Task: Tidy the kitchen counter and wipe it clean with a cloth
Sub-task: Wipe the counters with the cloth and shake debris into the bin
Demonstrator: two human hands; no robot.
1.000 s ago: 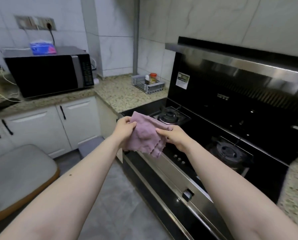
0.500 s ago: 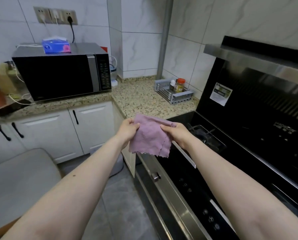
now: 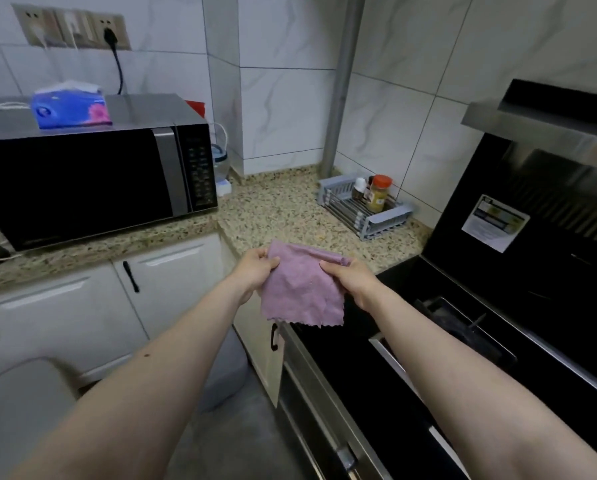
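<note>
i've swung away from the stove (image 3: 498, 341) toward the corner, and the speckled counter (image 3: 283, 209) now sits straight ahead instead of the burners, so i judge wiping is about to start. my left hand (image 3: 255, 270) pinches the purple cloth (image 3: 300, 292) at its upper left corner, and my right hand (image 3: 350, 277) grips the upper right edge, so the cloth hangs spread between them, its scalloped hem free, just over the counter's front edge and not yet touching stone. both grips are closed on cloth. the open stretch runs from that edge back to the tiled wall. to the left the microwave (image 3: 92, 185) bounds it, with a tissue pack (image 3: 72, 107) on top; to the right a grey rack (image 3: 363, 209) of bottles stands near the wall, beside the stove's black rim. i'd keep strokes short of both.
</note>
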